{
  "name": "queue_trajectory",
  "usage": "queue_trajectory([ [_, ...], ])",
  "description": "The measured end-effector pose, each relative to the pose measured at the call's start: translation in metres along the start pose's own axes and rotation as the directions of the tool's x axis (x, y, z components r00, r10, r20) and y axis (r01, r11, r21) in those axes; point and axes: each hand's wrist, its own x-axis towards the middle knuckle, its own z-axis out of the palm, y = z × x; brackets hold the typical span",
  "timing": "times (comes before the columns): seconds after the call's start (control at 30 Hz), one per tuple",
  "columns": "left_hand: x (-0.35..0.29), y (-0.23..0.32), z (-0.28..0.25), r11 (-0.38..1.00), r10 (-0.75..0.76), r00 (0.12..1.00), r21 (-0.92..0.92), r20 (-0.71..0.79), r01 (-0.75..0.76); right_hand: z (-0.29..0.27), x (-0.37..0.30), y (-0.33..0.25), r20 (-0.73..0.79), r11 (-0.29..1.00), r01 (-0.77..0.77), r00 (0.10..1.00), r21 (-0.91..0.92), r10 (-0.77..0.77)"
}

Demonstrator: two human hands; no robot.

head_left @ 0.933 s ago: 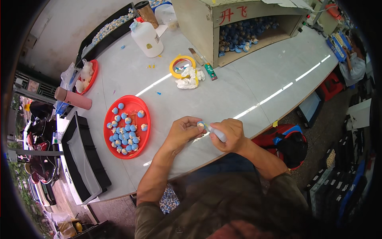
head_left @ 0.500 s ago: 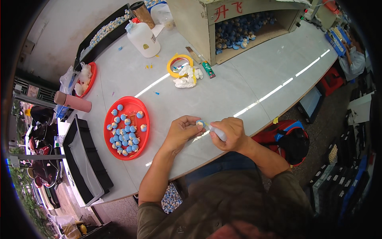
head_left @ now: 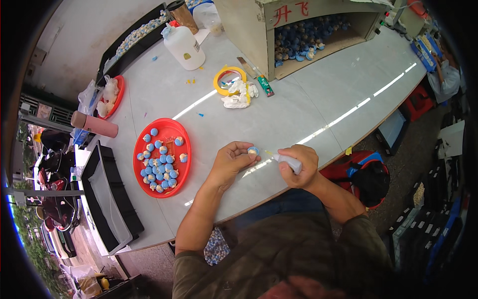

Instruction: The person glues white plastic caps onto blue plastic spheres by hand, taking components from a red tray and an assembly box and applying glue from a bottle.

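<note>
In the head view, both bare hands are raised above the grey counter (head_left: pixel 294 112), near the middle of its near edge. The left hand (head_left: pixel 234 162) pinches a small blue-and-cream piece (head_left: pixel 253 150) between thumb and fingertips. The right hand (head_left: pixel 300 164), just beside it, has its fingers wrapped around a small white squeeze bottle (head_left: pixel 290 163), with the thumb pressed along its side. The bottle's thin yellow nozzle (head_left: pixel 269 153) points toward the piece, a slight gap between them.

Left of the hands, toward the counter's left edge, lies a round red tray (head_left: pixel 172 130) bearing many similar blue-and-cream balls (head_left: pixel 163 169), mostly bunched in its nearer half. Beyond it, a long black bin (head_left: pixel 107 209) runs along the left edge to the near left corner, and a pink flask (head_left: pixel 99 125) lies by that edge.

Farther back from the near edge, a crumpled white wad (head_left: pixel 238 101) touches a yellow tape ring (head_left: pixel 217 82), with a green-handled tool (head_left: pixel 266 86) just to the right. Toward the far edge stand a white jug (head_left: pixel 184 50) and an open-fronted cabinet (head_left: pixel 244 30) holding a heap of blue pieces (head_left: pixel 296 42).
</note>
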Motion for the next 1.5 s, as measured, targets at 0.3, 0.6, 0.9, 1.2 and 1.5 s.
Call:
queue_trajectory([
  [0.3,-0.001,-0.004,0.006,0.983,0.185,0.980,0.007,0.075,-0.186,0.000,-0.004,-0.003,0.069,0.944,-0.261,0.965,0.202,0.252],
  [0.6,-0.001,-0.007,0.005,0.966,0.238,0.967,0.080,0.088,-0.245,0.011,-0.003,-0.003,0.096,0.958,-0.254,0.965,0.137,0.242],
  [0.9,0.001,-0.009,0.004,0.966,0.247,0.966,0.054,0.077,-0.251,0.008,-0.003,-0.003,0.077,0.945,-0.299,0.954,0.135,0.291],
  [1.2,0.000,-0.009,0.006,0.971,0.237,0.968,-0.032,0.085,-0.235,-0.001,-0.009,0.001,0.067,0.890,-0.378,0.925,0.256,0.374],
  [1.5,-0.002,0.001,0.005,0.991,0.047,0.995,-0.128,0.085,-0.036,-0.058,0.011,0.025,0.004,0.729,-0.605,0.771,0.319,0.637],
])
